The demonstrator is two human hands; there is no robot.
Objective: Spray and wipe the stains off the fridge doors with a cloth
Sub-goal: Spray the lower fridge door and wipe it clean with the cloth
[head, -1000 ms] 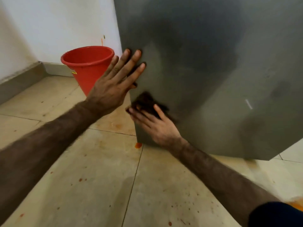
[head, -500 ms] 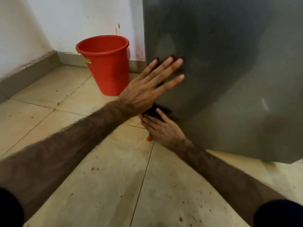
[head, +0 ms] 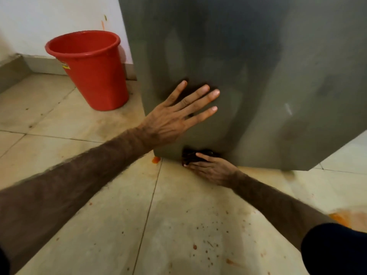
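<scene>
The grey fridge door (head: pixel 248 62) fills the upper right of the head view, with faint wet streaks on it. My left hand (head: pixel 178 114) lies flat on the door near its lower left corner, fingers spread, holding nothing. My right hand (head: pixel 210 169) presses a dark cloth (head: pixel 193 154) against the door's bottom edge, just above the floor. Most of the cloth is hidden by my fingers and the door's underside.
A red plastic bucket (head: pixel 89 64) stands on the tiled floor left of the fridge, close to the white wall. An orange blob (head: pixel 155 159) sits on the floor under the door's corner. Orange smears and dark specks mark the tiles at lower right (head: pixel 341 217).
My right hand has slid the cloth down the door to its bottom edge. My left hand has shifted further right across the door, still flat.
</scene>
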